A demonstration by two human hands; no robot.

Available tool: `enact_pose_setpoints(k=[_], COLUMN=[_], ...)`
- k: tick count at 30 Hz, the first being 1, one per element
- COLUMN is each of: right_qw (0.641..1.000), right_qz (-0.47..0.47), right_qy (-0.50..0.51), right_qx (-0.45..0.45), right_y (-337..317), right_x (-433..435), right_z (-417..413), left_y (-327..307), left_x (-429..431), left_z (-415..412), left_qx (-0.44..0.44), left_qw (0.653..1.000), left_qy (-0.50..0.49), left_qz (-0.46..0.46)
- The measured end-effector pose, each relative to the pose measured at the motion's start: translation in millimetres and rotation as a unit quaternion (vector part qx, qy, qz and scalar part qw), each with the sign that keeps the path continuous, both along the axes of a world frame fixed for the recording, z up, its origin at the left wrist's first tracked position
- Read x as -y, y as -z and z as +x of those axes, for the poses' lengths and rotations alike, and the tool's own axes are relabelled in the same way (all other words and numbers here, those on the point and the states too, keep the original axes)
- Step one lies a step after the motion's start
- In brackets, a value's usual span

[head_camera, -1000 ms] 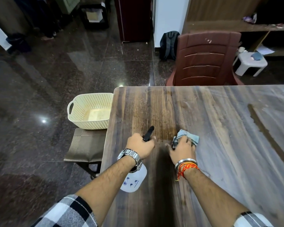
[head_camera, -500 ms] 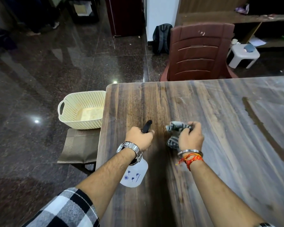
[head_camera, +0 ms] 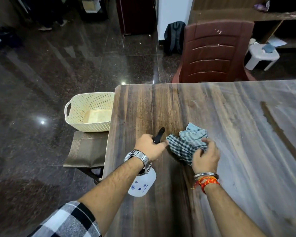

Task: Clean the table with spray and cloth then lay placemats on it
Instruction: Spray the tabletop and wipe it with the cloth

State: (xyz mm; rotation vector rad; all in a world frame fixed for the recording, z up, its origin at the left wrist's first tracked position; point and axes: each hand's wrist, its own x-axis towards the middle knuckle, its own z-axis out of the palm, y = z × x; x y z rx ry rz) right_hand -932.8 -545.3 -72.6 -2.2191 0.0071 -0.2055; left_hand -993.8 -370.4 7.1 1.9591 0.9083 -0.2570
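The left hand [head_camera: 149, 147] is closing around the black trigger head of the spray bottle [head_camera: 142, 184], whose white body is hanging below the wrist, over the table [head_camera: 246, 151]. The right hand [head_camera: 205, 157] is pinching the checked cloth [head_camera: 186, 142], which is bunched and seems to be lying on the wood just beside the nozzle. I am judging that the cleaning is at an early stage. To do this step well, the person should be flattening the cloth first, then wiping in long overlapping strokes along the grain. The placemats, probably the brown ones [head_camera: 86, 148] under the basket [head_camera: 91, 115], are waiting beside the table.
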Motion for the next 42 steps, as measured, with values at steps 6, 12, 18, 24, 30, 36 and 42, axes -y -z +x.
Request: enact_pose_setpoints(k=[6,12,18,24,30,36,42], right_qw=[0.962,0.895,0.916,0.908,0.896,0.726,0.791], right_qz=[-0.214,-0.339,-0.287,-0.348,-0.355,-0.383,-0.369], right_qy=[-0.147,-0.230,-0.236,-0.153,-0.249,-0.571,-0.487], right_qx=[-0.088,-0.174,-0.152,-0.175,-0.099,0.022,0.031], right_y=[15.8,35.9,34.4,39.4,43.1,28.2,46.1], right_x=[-24.9,-33.4,-30.1,-46.3,-128.3,-256.8,-290.2], right_z=[22.6,16.5,27.0,15.9,75.4,103.2,164.3], left_y=[2.7,2.0,7.7,16.2,27.7,24.7,22.8], left_x=[-3.0,-17.0,-27.0,-32.9,-66.0,-120.0,-128.4], left_z=[9.3,35.3,68.6,83.6,85.3,88.6,96.3], left_qx=[-0.002,0.009,0.024,-0.007,0.011,0.033,0.039], left_qw=[1.000,1.000,0.997,0.999,0.988,0.968,0.960], left_qy=[-0.022,-0.016,-0.072,-0.046,-0.153,-0.228,-0.253], left_qz=[0.010,-0.007,0.020,0.005,-0.003,0.095,0.113])
